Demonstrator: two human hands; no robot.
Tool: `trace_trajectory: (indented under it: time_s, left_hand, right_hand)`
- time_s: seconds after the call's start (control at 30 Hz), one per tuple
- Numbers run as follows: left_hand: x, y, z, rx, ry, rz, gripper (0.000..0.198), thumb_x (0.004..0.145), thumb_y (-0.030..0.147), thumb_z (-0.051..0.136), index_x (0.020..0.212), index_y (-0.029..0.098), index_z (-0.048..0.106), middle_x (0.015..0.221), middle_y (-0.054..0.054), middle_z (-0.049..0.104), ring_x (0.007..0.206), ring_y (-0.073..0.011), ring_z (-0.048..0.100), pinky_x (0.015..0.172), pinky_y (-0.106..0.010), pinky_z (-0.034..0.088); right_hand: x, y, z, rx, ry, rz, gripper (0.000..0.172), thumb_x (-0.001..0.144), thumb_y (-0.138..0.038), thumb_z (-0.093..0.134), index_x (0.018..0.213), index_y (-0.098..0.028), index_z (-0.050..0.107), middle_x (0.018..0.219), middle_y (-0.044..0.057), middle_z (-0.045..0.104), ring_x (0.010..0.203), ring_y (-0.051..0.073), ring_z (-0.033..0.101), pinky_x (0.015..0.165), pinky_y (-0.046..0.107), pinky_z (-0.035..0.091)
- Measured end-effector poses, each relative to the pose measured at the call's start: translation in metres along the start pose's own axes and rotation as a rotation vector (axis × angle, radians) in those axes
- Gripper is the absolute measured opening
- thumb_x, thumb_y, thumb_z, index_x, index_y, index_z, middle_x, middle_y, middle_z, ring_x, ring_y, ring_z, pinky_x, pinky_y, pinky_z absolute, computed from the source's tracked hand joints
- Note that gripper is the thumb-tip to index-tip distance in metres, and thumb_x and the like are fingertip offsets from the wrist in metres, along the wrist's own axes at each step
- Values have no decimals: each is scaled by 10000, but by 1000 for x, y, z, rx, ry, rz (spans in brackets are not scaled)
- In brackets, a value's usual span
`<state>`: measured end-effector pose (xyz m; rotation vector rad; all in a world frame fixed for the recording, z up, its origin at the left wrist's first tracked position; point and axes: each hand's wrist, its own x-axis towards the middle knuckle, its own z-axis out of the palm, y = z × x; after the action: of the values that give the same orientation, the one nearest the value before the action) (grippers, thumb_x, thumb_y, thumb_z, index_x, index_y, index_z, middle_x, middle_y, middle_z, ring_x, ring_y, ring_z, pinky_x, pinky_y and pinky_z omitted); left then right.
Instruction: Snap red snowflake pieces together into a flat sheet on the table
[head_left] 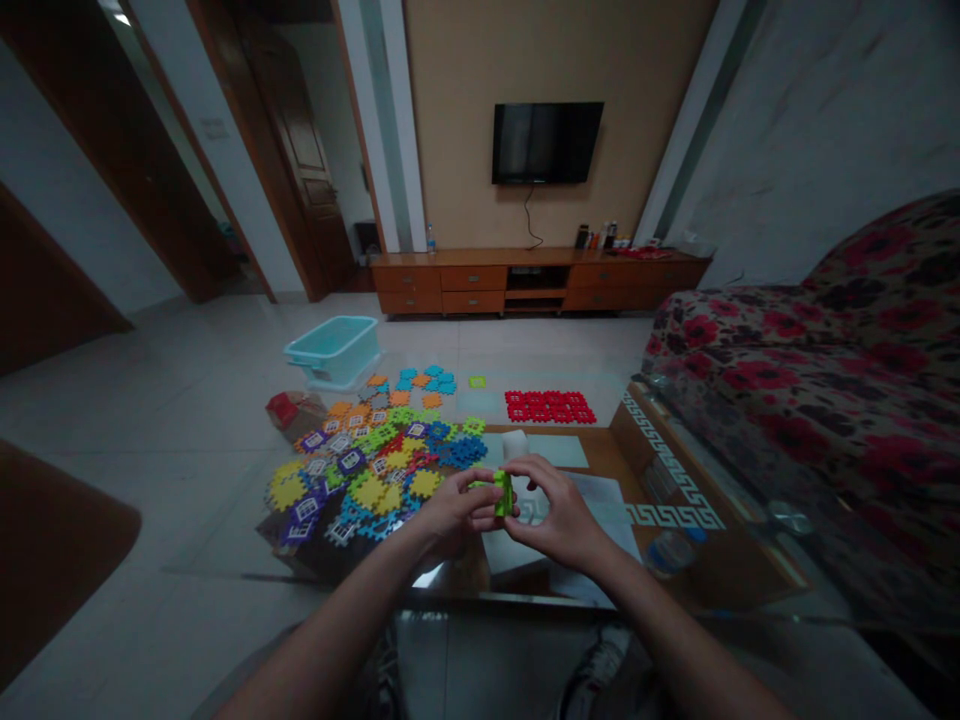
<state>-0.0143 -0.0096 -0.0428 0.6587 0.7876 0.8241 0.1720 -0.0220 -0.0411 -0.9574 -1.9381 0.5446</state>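
Both of my hands meet over the near part of a glass table, holding a lime-green interlocking plastic tile (502,493) that is turned nearly edge-on. My left hand (457,510) pinches it from the left, its fingertips partly hidden behind the tile. From the other side, my right hand (559,515) grips its edge between thumb and forefinger. To the left of my hands spreads a heap of toothed tiles, with yellow tiles (375,493), purple tiles (304,515) and blue tiles (466,452) among them. A joined red tile panel (550,406) lies flat farther back.
A turquoise plastic tub (335,347) stands at the far left of the table. One lime tile (477,382) lies alone near the back. Below the glass, a bottle (671,550) shows at right. A flowered sofa (757,400) borders the right side.
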Motion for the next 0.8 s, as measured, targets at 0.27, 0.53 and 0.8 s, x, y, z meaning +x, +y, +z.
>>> trace_trajectory:
  time_s: [0.27, 0.53, 0.8]
  left_hand:
    - [-2, 3, 3, -91, 1, -30, 462, 610, 241, 897, 961, 159, 607, 889, -66, 716, 775, -206, 719, 719, -297, 545]
    - [-4, 6, 3, -91, -61, -48, 406, 655, 242, 865, 965, 146, 621, 902, -74, 703, 817, -215, 712, 760, -308, 537]
    - [-6, 5, 3, -88, -76, -52, 390, 665, 238, 845, 964, 158, 608, 887, -64, 695, 810, -221, 707, 768, -319, 518]
  right_hand:
    - [1, -2, -1, -15, -4, 44, 569, 695, -179, 720, 1236, -246, 559, 1155, 76, 616, 1037, 229, 599, 785, 343, 524]
    - [1, -4, -2, -11, 1, 26, 517, 691, -164, 704, 1185, -249, 578, 1127, 59, 628, 1029, 220, 606, 842, 362, 522]
    - [0, -1, 1, -10, 22, 5, 483, 671, -164, 707, 1135, -235, 590, 1084, 58, 637, 1010, 222, 612, 882, 377, 508]
